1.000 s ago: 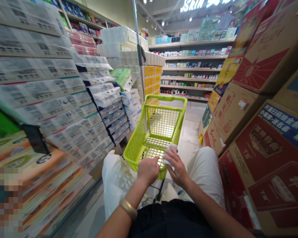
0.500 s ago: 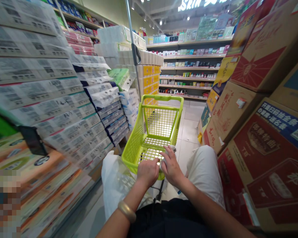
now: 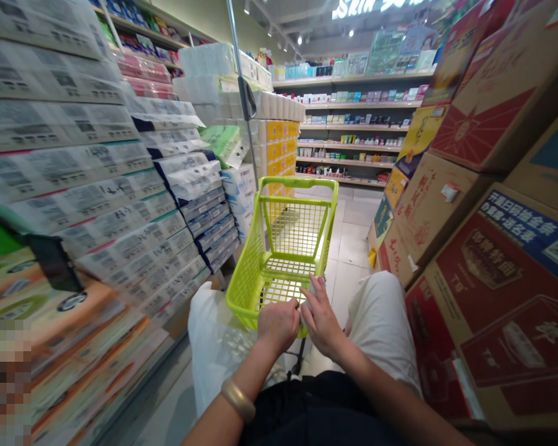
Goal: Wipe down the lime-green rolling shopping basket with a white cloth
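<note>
A lime-green plastic shopping basket cart (image 3: 294, 254) stands in front of my knees, its visible inside showing only bare grid. Over its near edge, my left hand (image 3: 279, 323) is closed in a fist with the thumb side towards the right; what it grips is hidden. Close beside it, my right hand (image 3: 320, 314) has its fingers bent around a small pale thing, mostly covered and too small to name. The two hands nearly touch at the thumbs. A gold-coloured bangle (image 3: 238, 399) circles my left wrist.
Stacked white-wrapped packs (image 3: 74, 158) rise on the left, with orange packs (image 3: 74, 334) lower and nearer. Large cartons (image 3: 502, 279) wall the right side. A metal pole (image 3: 242, 87) stands beyond the cart, left of centre. Product shelves (image 3: 353, 127) cross the back of the aisle.
The view has shifted slightly, so the cart sits a little further left. My right hand's fingers have moved a little over the pale thing; my left hand remains closed.
</note>
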Demonstrator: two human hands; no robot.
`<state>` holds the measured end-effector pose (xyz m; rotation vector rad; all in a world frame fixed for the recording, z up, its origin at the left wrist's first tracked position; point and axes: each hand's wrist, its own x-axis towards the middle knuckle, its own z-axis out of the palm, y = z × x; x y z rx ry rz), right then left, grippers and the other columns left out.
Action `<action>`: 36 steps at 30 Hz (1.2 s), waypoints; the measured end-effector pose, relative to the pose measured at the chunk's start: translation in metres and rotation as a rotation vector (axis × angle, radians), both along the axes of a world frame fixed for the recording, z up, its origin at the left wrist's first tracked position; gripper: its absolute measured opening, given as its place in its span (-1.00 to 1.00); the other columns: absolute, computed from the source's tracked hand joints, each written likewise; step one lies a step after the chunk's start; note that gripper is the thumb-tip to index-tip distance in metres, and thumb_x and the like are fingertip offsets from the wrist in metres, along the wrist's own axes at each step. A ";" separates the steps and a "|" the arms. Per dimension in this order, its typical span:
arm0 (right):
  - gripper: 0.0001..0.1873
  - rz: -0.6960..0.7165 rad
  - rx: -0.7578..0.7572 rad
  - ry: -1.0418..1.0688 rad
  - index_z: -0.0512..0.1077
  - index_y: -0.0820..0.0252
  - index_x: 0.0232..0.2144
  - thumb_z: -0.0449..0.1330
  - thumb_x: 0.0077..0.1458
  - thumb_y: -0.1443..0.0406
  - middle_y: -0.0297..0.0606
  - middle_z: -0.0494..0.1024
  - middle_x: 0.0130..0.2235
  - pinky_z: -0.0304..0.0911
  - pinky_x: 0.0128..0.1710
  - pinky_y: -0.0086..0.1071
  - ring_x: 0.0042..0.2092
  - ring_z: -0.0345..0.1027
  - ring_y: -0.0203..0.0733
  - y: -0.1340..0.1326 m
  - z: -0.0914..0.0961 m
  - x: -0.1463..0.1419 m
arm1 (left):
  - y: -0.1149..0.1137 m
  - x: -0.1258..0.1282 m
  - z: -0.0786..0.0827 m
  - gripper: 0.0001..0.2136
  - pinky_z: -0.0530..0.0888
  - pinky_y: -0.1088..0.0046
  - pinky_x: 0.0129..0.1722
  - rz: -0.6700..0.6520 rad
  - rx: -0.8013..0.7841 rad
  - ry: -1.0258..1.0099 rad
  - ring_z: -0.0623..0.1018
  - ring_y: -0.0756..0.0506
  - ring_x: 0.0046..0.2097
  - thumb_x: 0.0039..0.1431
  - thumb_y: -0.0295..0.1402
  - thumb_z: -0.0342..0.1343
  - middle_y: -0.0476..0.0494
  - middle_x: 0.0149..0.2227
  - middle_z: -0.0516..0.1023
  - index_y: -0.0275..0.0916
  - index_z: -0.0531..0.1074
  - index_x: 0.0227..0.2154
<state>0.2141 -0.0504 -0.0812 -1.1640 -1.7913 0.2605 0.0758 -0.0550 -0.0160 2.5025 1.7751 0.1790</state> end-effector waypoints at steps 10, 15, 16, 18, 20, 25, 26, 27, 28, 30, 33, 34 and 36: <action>-0.66 -0.055 -0.040 0.028 0.45 0.16 -0.05 -0.05 0.23 0.34 -0.14 0.08 0.32 -0.14 0.30 0.18 0.39 -0.31 0.05 0.058 0.014 0.018 | -0.001 -0.005 -0.001 -0.74 0.31 0.37 -0.30 -0.005 -0.006 -0.006 0.56 -0.14 -0.27 0.20 -0.35 -0.15 -0.12 -0.35 0.61 -0.13 0.47 -0.29; -0.72 0.068 0.007 -0.097 0.44 0.13 -0.07 0.03 0.22 0.28 -0.17 0.13 0.30 -0.07 0.29 0.12 0.39 -0.32 0.07 -0.009 0.016 0.005 | -0.004 -0.011 -0.002 -0.72 0.33 0.34 -0.28 -0.017 -0.009 -0.016 0.56 -0.17 -0.25 0.20 -0.34 -0.16 -0.18 -0.33 0.61 -0.17 0.47 -0.24; -0.71 0.092 0.014 -0.130 0.42 0.13 -0.05 0.07 0.20 0.25 -0.17 0.13 0.30 -0.05 0.29 0.11 0.39 -0.31 0.09 -0.016 0.017 0.006 | -0.005 -0.011 -0.002 -0.72 0.33 0.34 -0.28 -0.021 -0.010 -0.018 0.56 -0.17 -0.25 0.20 -0.33 -0.16 -0.19 -0.32 0.61 -0.17 0.47 -0.22; -0.70 0.121 0.036 -0.189 0.42 0.12 -0.05 0.11 0.18 0.21 -0.16 0.17 0.27 -0.03 0.28 0.09 0.38 -0.25 0.11 -0.017 0.020 0.013 | -0.006 -0.011 -0.001 -0.72 0.34 0.34 -0.28 -0.026 -0.013 -0.021 0.56 -0.17 -0.25 0.20 -0.33 -0.15 -0.19 -0.32 0.61 -0.17 0.47 -0.22; -0.74 0.120 0.072 -0.214 0.46 0.12 -0.12 0.09 0.19 0.20 -0.15 0.25 0.23 -0.02 0.28 0.08 0.36 -0.16 0.10 -0.003 0.025 0.023 | -0.006 -0.010 0.001 -0.72 0.34 0.35 -0.28 -0.024 -0.017 -0.022 0.56 -0.16 -0.26 0.20 -0.33 -0.15 -0.18 -0.33 0.61 -0.17 0.48 -0.25; -0.75 0.025 0.119 -0.142 0.48 0.15 -0.26 0.01 0.23 0.25 -0.12 0.36 0.16 0.01 0.25 0.14 0.33 -0.07 0.09 0.038 0.033 0.033 | -0.003 -0.004 0.002 -0.72 0.36 0.37 -0.30 0.000 -0.024 -0.027 0.56 -0.14 -0.27 0.21 -0.31 -0.15 -0.16 -0.34 0.61 -0.16 0.49 -0.31; -0.76 0.029 0.120 -0.134 0.47 0.16 -0.29 0.01 0.23 0.26 -0.12 0.38 0.14 0.01 0.25 0.14 0.33 -0.06 0.09 0.039 0.033 0.031 | -0.003 -0.003 0.002 -0.72 0.36 0.37 -0.30 0.007 -0.024 -0.028 0.57 -0.14 -0.28 0.21 -0.31 -0.15 -0.16 -0.34 0.61 -0.17 0.49 -0.32; -0.77 0.048 0.124 -0.131 0.46 0.15 -0.30 0.01 0.23 0.27 -0.13 0.40 0.11 0.01 0.25 0.14 0.32 -0.05 0.09 0.035 0.031 0.028 | -0.003 -0.003 0.002 -0.72 0.37 0.36 -0.30 0.014 -0.024 -0.030 0.57 -0.14 -0.28 0.21 -0.30 -0.15 -0.17 -0.34 0.61 -0.17 0.49 -0.32; -0.78 0.077 0.130 -0.129 0.46 0.15 -0.30 0.02 0.22 0.27 -0.13 0.43 0.09 0.02 0.25 0.13 0.32 -0.04 0.08 0.029 0.028 0.024 | -0.004 -0.003 0.002 -0.71 0.37 0.36 -0.30 0.021 -0.024 -0.031 0.57 -0.14 -0.27 0.21 -0.29 -0.15 -0.17 -0.33 0.61 -0.17 0.50 -0.31; -0.81 0.137 0.146 -0.125 0.45 0.14 -0.26 0.04 0.21 0.28 -0.14 0.45 0.04 0.03 0.26 0.11 0.33 -0.04 0.07 0.010 0.019 0.018 | -0.005 -0.004 0.001 -0.70 0.38 0.35 -0.28 0.032 -0.024 -0.034 0.57 -0.15 -0.25 0.22 -0.27 -0.15 -0.17 -0.31 0.62 -0.17 0.50 -0.28; -0.77 0.179 0.157 -0.123 0.43 0.13 -0.12 0.06 0.21 0.28 -0.13 0.41 0.08 0.08 0.25 0.10 0.34 -0.10 0.07 -0.016 0.007 0.013 | -0.008 -0.006 0.001 -0.69 0.39 0.35 -0.24 0.035 -0.032 -0.038 0.56 -0.13 -0.23 0.22 -0.25 -0.15 -0.16 -0.29 0.62 -0.16 0.50 -0.24; -0.75 0.188 0.159 -0.132 0.41 0.12 -0.08 0.06 0.21 0.27 -0.13 0.40 0.10 0.09 0.24 0.10 0.34 -0.10 0.07 -0.020 0.005 0.014 | -0.009 -0.007 0.002 -0.69 0.39 0.35 -0.23 0.035 -0.034 -0.038 0.56 -0.13 -0.23 0.22 -0.25 -0.15 -0.16 -0.28 0.62 -0.16 0.50 -0.23; -0.74 0.213 0.164 -0.156 0.41 0.12 -0.06 0.05 0.22 0.25 -0.14 0.39 0.11 0.09 0.24 0.09 0.34 -0.07 0.06 -0.019 0.004 0.017 | -0.010 -0.008 0.003 -0.68 0.39 0.35 -0.23 0.036 -0.036 -0.037 0.56 -0.13 -0.22 0.23 -0.25 -0.16 -0.16 -0.27 0.62 -0.16 0.51 -0.23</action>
